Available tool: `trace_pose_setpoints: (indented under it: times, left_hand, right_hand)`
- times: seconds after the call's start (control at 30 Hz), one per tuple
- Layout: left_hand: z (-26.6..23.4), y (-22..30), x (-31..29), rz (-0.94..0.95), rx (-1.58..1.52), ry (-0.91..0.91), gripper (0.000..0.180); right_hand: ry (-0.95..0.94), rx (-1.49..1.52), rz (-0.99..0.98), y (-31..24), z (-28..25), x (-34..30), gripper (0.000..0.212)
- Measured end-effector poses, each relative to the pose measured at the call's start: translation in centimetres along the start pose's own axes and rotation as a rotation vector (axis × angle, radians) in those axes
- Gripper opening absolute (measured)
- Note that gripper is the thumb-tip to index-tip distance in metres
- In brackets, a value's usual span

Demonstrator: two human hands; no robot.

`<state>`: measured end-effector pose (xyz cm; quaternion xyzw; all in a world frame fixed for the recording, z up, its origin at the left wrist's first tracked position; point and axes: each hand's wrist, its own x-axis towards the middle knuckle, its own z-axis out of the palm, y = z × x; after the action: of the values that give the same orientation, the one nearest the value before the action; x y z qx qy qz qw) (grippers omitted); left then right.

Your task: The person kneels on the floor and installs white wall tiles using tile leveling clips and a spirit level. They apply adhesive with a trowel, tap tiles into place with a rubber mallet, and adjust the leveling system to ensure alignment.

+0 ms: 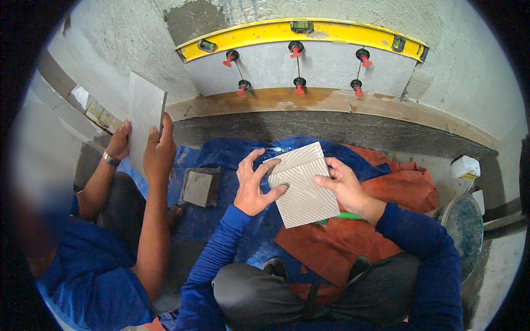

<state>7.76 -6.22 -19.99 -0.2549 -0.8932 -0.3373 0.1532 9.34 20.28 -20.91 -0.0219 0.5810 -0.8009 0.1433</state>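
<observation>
My right hand (pixel 348 185) grips a pale tile (pixel 306 193) by its right edge, thumb on the ridged face and fingers mostly behind. A line crosses the tile's upper part, where the ridges run another way; I cannot tell if it is a second piece. My left hand (pixel 255 185) has its fingers spread at the tile's left edge, with thumb and index fingertips at or against it. Both arms are in blue sleeves.
At left a co-worker's hands (pixel 157 146) hold a grey tile (pixel 144 107) upright. On the wall, a yellow spirit level (pixel 248 37) lies along a grey tile strip (pixel 270 66) with red-capped levelling clips (pixel 296 51). A small tile block (pixel 197 188) rests on blue sheeting; a bucket (pixel 464 231) stands right.
</observation>
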Motion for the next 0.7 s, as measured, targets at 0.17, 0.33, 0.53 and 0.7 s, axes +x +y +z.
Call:
trace_pose_setpoints:
  times: [0.17, 0.33, 0.53, 0.7]
  left_hand:
    - [-0.2, -0.1, 0.0, -0.027, 0.007, -0.039, 0.066]
    - [0.6, -0.7, -0.2, -0.047, -0.127, 0.029, 0.073]
    - [3.5, -1.4, -1.2, -0.700, -1.215, -0.114, 0.058]
    - [5.4, -1.3, -2.4, -0.713, -1.448, -0.231, 0.052]
  right_hand:
    - [0.004, -0.012, 0.004, -0.2, 0.2, 0.0, 0.044]
    - [0.009, -0.018, 0.039, -0.5, 0.1, 0.1, 0.040]
    - [-0.093, -0.148, -0.060, -1.6, -0.8, 0.8, 0.044]
    - [-0.018, -0.172, 0.003, -1.2, -0.6, 0.2, 0.041]
